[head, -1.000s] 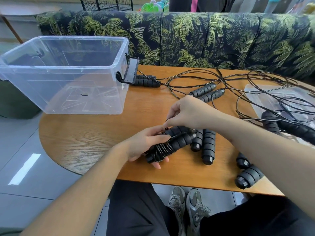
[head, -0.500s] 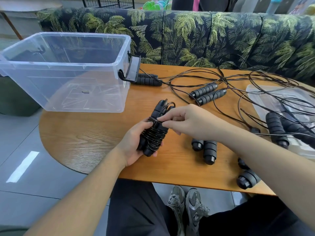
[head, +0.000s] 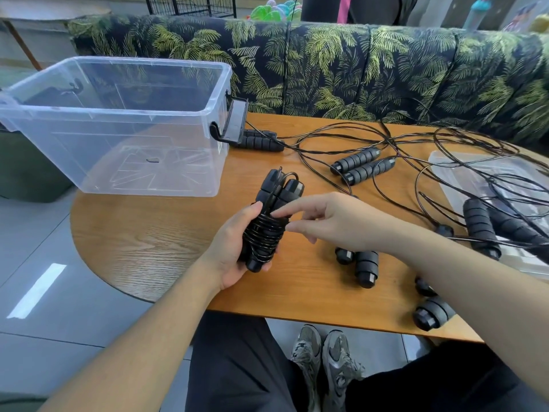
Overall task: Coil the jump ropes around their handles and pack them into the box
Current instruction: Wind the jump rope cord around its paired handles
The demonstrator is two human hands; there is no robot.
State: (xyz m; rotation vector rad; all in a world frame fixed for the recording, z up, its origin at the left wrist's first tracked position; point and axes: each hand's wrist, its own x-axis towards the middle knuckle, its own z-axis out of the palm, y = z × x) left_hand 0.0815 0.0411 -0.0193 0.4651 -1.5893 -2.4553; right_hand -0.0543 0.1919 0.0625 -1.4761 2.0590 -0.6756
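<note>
**Head view: coiled rope in the left hand, box waiting**

Head camera looks down at our two bare hands over a round wooden bench (head: 154, 242). Our left hand (head: 234, 248) keeps a firm grip around a coiled jump rope (head: 269, 224), its two black handles side by side, upright and tilted slightly away, with cord wound round their middle. Our right hand (head: 329, 218) is wide and relaxed, its straight fingers (head: 285, 213) touching the coil from the right, gripping nothing. The clear plastic box (head: 124, 84) stands at the bench's far left edge, lid off. Loose jump ropes (head: 361, 165) lie tangled across the far right, some over a clear lid (head: 463, 165). More black handles (head: 367, 269) lie near our right forearm. A leaf-print sofa (head: 356, 69) sits behind.
</note>
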